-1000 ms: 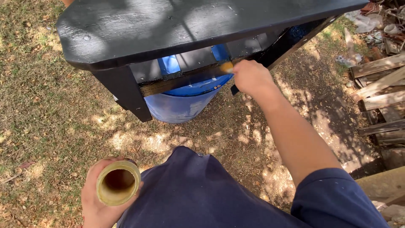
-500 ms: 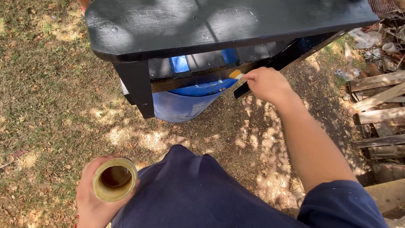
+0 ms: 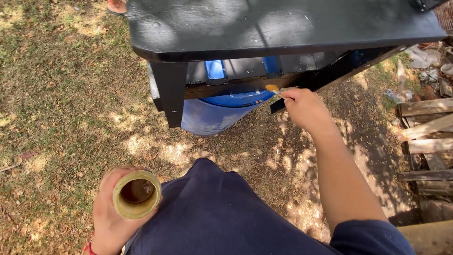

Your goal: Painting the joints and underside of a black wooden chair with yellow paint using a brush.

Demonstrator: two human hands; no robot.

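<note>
Fingers pinched tight on a thin paintbrush with a yellow-tipped head (image 3: 273, 88), the right hand (image 3: 306, 109) holds its bristles against the wooden rail under the black painted table (image 3: 283, 28), above the blue plastic barrel (image 3: 212, 118). Well below the table, the left hand (image 3: 111, 215) wraps a yellowish round cup of brown liquid (image 3: 137, 193).

Backyard: patchy grass (image 3: 56, 85), stacked planks (image 3: 424, 123).

Dappled sunlight on dry grass (image 3: 61, 94) — stacked weathered planks (image 3: 424, 127) along the right edge
</note>
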